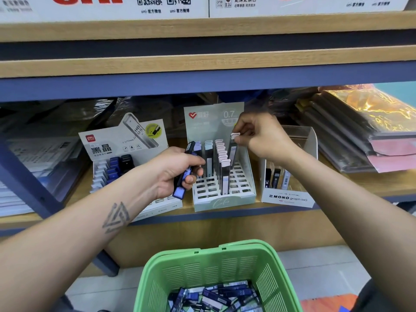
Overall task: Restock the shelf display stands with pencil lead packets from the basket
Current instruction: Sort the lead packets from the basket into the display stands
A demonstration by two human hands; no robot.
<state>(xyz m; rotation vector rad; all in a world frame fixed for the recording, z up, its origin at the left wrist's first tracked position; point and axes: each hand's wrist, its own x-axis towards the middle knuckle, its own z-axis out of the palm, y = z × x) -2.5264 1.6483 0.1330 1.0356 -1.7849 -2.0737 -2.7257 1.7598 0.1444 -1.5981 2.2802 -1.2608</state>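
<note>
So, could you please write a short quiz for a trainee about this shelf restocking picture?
1. True or false: the green basket is empty.
2. Which stand is the right hand placing a packet into? A) the middle 0.7 stand B) the MONO stand
3. What does the left hand hold?

Key
1. False; packets lie inside.
2. A
3. Blue-capped packets.
</note>
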